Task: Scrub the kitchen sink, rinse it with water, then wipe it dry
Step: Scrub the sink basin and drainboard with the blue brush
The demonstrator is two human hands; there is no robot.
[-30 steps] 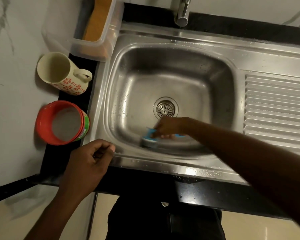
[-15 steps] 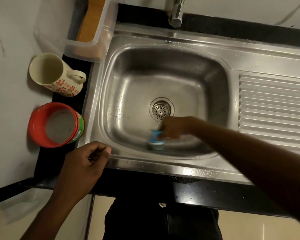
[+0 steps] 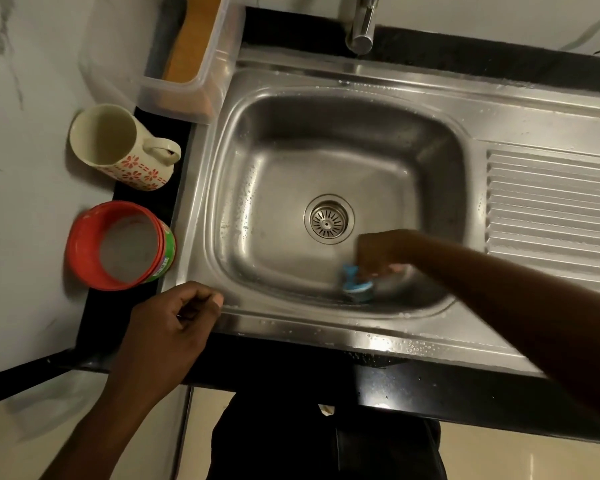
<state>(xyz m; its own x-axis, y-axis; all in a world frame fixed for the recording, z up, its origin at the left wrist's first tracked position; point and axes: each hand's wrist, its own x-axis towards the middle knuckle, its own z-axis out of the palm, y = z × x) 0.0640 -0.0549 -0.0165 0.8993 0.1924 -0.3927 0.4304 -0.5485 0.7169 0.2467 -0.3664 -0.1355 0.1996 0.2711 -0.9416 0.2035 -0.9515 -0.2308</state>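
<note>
Sink (image 3: 326, 133), set in the black counter (image 3: 291, 358), looks to be at the scrubbing stage: droplets dot its rim and walls, and no drying cloth is in sight. The left hand (image 3: 174, 327) rests at the rim's front-left corner, fingers curled, with nothing seen in it. The right hand (image 3: 381, 249), low in the basin near the front wall, grips a blue scrubber (image 3: 355, 282) against the floor. No water runs from the tap (image 3: 362, 26). The drain (image 3: 329, 218) lies just beyond the scrubber. Rinsing and wiping dry are both left to do.
</note>
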